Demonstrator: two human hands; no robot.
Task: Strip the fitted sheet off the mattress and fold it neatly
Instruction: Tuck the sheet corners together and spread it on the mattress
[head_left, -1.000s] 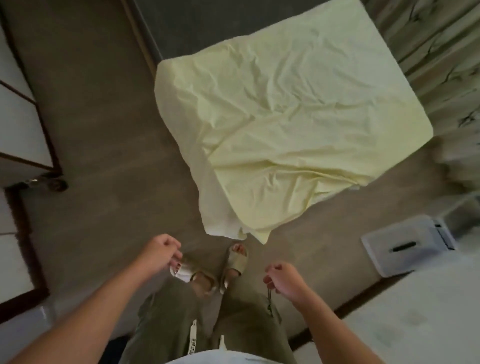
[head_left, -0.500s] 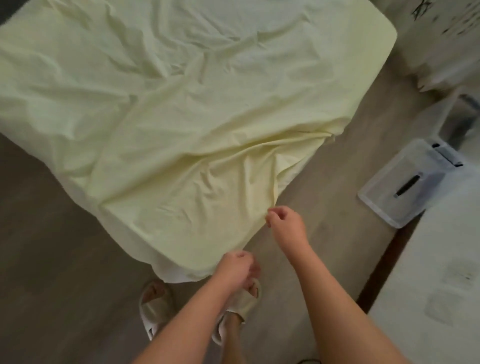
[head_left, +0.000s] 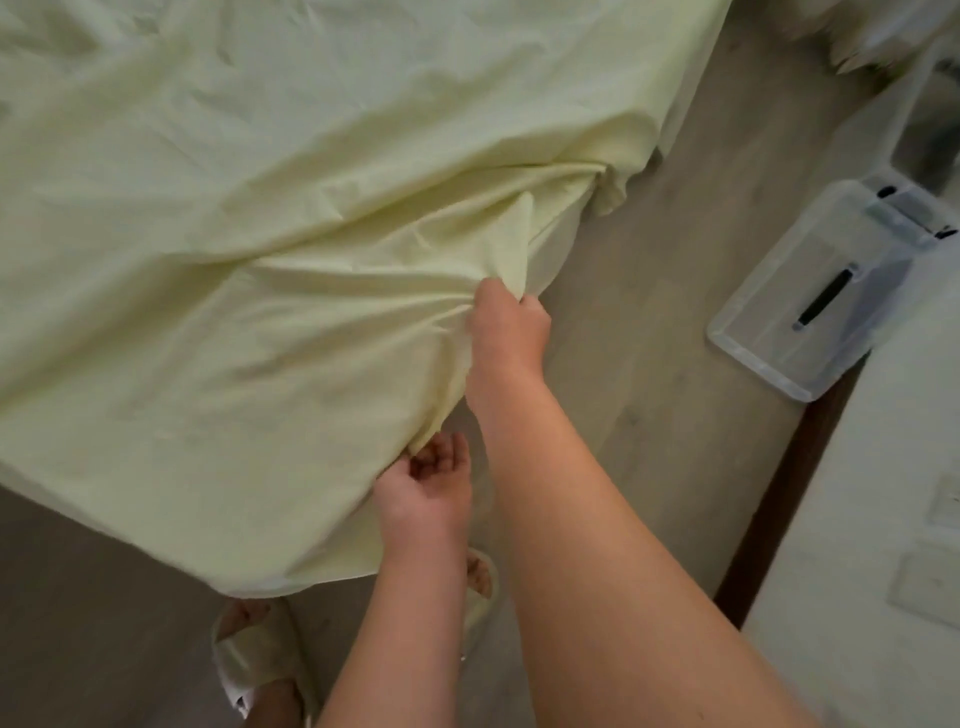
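A pale yellow fitted sheet (head_left: 270, 218) covers the mattress, which fills the upper left of the head view; its near corner points toward my feet. My right hand (head_left: 509, 332) grips a bunch of the sheet at the mattress's right edge, and folds radiate from the fist. My left hand (head_left: 426, 493) is just below it, palm up with fingers loosely curled, touching the sheet's lower edge near the corner. Whether it holds fabric is unclear. The white mattress side (head_left: 558, 244) shows where the sheet is lifted.
A clear plastic lidded box (head_left: 815, 291) lies on the wooden floor (head_left: 649, 415) to the right. A white surface (head_left: 872, 545) with a dark edge fills the lower right. My feet in pale slippers (head_left: 260, 660) stand by the mattress corner.
I have stepped up to the mattress corner. My right hand has moved onto the sheet's right edge and gripped it. My left hand has turned palm up under the edge.
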